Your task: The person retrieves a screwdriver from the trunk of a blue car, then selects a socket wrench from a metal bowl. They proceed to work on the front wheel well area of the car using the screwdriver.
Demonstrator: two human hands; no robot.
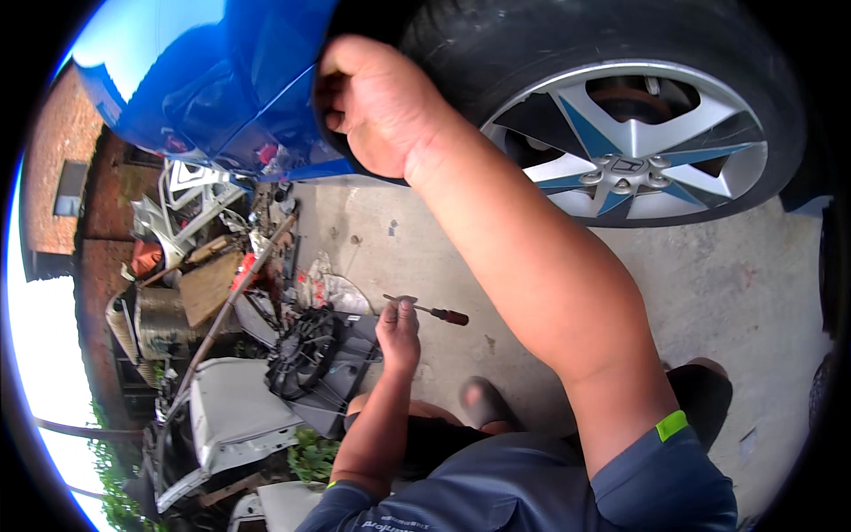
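Note:
My right hand [381,106] reaches up to the wheel-arch edge of a blue car body panel [257,102], in front of the tire. Its fingers are curled at the panel's edge and partly hidden, so what they grip cannot be made out. Lower down, away from the car, my left hand [399,335] is closed on a screwdriver [450,316] with a dark red and black handle, which points to the right. A small dark flat piece [403,299] shows at the left fingertips; whether it is part of the screwdriver is unclear.
A wheel [634,164] with silver and blue spokes stands right of my right hand. On the left lie scrap car parts, including a white panel [235,403], a black plastic assembly [306,355] and a long pole [226,310]. Concrete floor [709,284] stretches below the car.

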